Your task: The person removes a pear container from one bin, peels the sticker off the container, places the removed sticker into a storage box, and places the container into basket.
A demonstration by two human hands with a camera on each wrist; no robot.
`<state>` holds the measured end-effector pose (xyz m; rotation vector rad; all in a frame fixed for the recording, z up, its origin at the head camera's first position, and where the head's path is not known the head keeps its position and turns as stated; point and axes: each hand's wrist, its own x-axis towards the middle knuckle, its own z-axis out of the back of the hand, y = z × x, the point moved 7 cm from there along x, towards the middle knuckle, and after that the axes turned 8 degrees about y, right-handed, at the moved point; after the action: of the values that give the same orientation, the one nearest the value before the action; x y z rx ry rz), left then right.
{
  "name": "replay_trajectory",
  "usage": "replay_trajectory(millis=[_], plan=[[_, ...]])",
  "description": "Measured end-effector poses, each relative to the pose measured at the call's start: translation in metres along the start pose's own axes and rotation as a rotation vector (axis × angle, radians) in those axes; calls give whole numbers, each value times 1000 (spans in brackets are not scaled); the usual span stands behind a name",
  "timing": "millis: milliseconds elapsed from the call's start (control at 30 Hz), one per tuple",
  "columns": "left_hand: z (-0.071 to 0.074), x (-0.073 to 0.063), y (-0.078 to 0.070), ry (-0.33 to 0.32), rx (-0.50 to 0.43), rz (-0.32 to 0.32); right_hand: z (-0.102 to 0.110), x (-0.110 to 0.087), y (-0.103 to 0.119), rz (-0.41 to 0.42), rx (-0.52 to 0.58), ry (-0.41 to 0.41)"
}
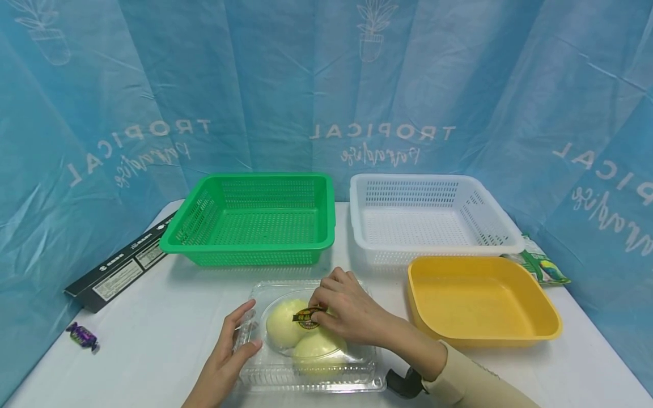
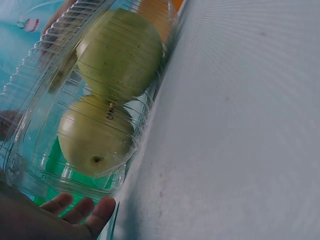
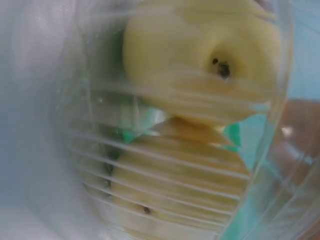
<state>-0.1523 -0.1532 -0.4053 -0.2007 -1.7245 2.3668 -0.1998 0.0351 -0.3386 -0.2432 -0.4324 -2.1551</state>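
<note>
A clear plastic clamshell box lies closed near the front of the table, with round yellow-green fruits showing through its lid. On top of the lid is a dark label with gold print. My right hand reaches over the box, and its thumb and fingertips pinch the label's right side. At the box's left side, my left hand rests with its fingers extended and thumb apart. The left wrist view shows its fingertips right by the box's end, close to the fruits.
Behind the box stand a green basket and a white basket. A yellow tub is to the right, with a green packet behind it. On the left lie a long black box and a purple-wrapped candy.
</note>
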Motion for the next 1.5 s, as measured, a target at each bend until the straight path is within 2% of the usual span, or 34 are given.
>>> replay_trajectory(millis=[233, 600, 967, 1333, 1500], plan=[[0, 0, -1, 5, -4, -5, 2, -1, -1, 2, 45, 1], [0, 0, -1, -7, 16, 8, 7, -3, -4, -29, 192, 11], [-1, -2, -1, -5, -10, 25, 22, -12, -12, -42, 266, -56], [-1, -2, 0, -5, -23, 28, 50, -31, -28, -34, 263, -179], [-1, -2, 0, -7, -25, 20, 59, -43, -38, -80, 275, -192]])
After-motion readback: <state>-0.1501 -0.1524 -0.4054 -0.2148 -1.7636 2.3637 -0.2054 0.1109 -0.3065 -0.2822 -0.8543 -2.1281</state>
